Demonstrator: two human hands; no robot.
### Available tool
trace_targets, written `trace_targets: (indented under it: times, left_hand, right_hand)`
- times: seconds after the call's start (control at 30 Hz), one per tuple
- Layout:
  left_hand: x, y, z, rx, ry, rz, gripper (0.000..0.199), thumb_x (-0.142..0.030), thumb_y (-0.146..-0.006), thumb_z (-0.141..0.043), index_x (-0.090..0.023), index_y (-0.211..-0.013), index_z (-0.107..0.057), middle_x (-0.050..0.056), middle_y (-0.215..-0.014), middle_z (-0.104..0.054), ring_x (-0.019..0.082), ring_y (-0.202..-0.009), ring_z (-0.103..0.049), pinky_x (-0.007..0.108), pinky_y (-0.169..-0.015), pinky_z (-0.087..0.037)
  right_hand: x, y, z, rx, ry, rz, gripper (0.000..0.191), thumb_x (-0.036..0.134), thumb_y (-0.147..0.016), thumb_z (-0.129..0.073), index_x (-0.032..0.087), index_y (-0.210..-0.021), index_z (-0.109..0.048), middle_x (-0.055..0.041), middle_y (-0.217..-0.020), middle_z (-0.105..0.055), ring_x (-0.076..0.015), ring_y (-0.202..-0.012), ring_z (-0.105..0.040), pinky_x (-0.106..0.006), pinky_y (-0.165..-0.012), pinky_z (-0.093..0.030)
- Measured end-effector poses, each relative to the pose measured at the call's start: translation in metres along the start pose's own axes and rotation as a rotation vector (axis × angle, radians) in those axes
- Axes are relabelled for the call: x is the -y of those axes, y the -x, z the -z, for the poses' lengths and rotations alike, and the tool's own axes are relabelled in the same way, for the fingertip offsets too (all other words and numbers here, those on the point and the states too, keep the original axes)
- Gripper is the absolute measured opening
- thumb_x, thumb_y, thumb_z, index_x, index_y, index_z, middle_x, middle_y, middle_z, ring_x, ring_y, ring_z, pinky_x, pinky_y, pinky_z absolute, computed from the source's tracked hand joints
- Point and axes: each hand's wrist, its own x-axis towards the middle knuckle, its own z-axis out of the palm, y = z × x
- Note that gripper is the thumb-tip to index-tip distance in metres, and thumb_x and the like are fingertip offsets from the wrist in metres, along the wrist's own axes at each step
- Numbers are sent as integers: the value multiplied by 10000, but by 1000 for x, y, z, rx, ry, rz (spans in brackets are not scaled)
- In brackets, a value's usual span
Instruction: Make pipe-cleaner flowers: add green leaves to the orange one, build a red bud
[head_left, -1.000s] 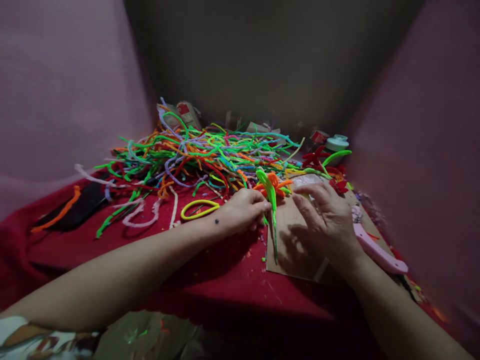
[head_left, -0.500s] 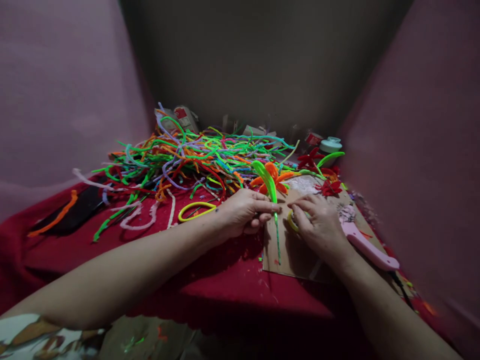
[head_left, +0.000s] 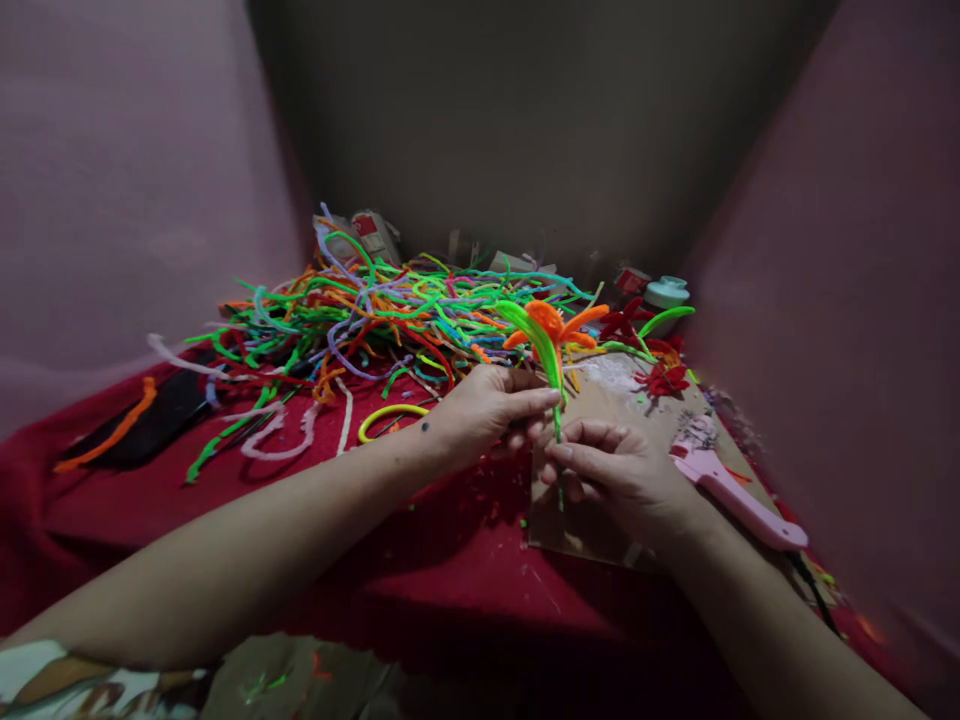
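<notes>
Between my hands stands a pipe-cleaner flower [head_left: 546, 320] with orange petals, a long bright green leaf and a twisted green stem. My left hand [head_left: 499, 408] pinches the stem just under the leaf. Lower down, the fingers of my right hand [head_left: 611, 465] close on the same stem, and its tip shows below them. Under my right hand lies a piece of cardboard [head_left: 551, 525]. Beyond it, to the right, is a dark red pipe-cleaner flower [head_left: 664, 378].
A tangled heap of coloured pipe cleaners [head_left: 405, 310] covers the back of the red cloth [head_left: 420, 570]. Yellow-handled scissors [head_left: 375, 420] lie left of my hands. On the right is a pink glue gun [head_left: 750, 500] with a cord. A pale blue-lidded jar [head_left: 666, 292] stands behind.
My right hand has moved left and taken hold of the lower stem. The flower has risen and stands more upright, its orange petals higher and clear above my left hand.
</notes>
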Motion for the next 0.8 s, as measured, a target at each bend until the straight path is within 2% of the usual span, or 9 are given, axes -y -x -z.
trace_targets:
  times: [0.1,0.2,0.27,0.33,0.5,0.7,0.8]
  left_hand:
    - [-2,3,1,-55,-172,-58,155,-261,-811,-551,-139,-722,-587,-33,-555,-531,53,-423,-417,178,-414,-316]
    - [1,5,4,-91,-446,-325,78,-151,-777,-574,-147,-804,-646,6,-731,-610,96,-646,-550,206,-619,-440]
    - [5,6,6,-72,-631,-531,148,-126,-793,-550,-168,-875,-666,37,-883,-617,123,-806,-571,229,-752,-446]
    - [9,6,6,-33,-783,-649,193,-146,-833,-505,-185,-925,-671,56,-938,-597,131,-851,-564,230,-773,-439]
    - [15,4,7,-36,-941,-681,216,-228,-883,-452,-209,-953,-656,54,-923,-587,125,-815,-558,208,-716,-432]
    - [16,4,6,-15,-948,-661,195,-207,-887,-422,-178,-820,-603,36,-833,-559,111,-737,-523,205,-667,-407]
    - [17,6,-1,-54,-855,-616,136,-186,-864,-449,-168,-779,-554,22,-773,-542,114,-720,-505,219,-674,-402]
  right_hand:
    - [0,0,-2,-66,61,64,224,364,-717,-706,153,-743,-634,-11,-647,-660,-51,-469,-498,-168,-425,-326]
    - [0,-1,-1,-97,58,71,225,370,-718,-702,157,-735,-630,-15,-636,-652,-65,-460,-495,-184,-408,-310]
    - [-1,-2,-1,-100,37,70,218,363,-713,-708,162,-721,-623,-5,-612,-635,-65,-440,-476,-189,-393,-289]
    - [-1,-2,0,-96,28,66,212,357,-711,-712,164,-716,-625,4,-594,-618,-60,-426,-455,-191,-390,-284]
    - [1,-1,1,-72,21,51,218,360,-693,-723,168,-712,-622,11,-568,-604,-55,-402,-429,-186,-377,-265]
    - [0,1,1,-30,71,60,209,358,-725,-689,163,-711,-617,3,-571,-605,-68,-423,-455,-183,-376,-284]
    - [-2,1,-1,-27,83,73,196,352,-751,-664,165,-724,-611,3,-579,-607,-68,-425,-461,-182,-383,-306]
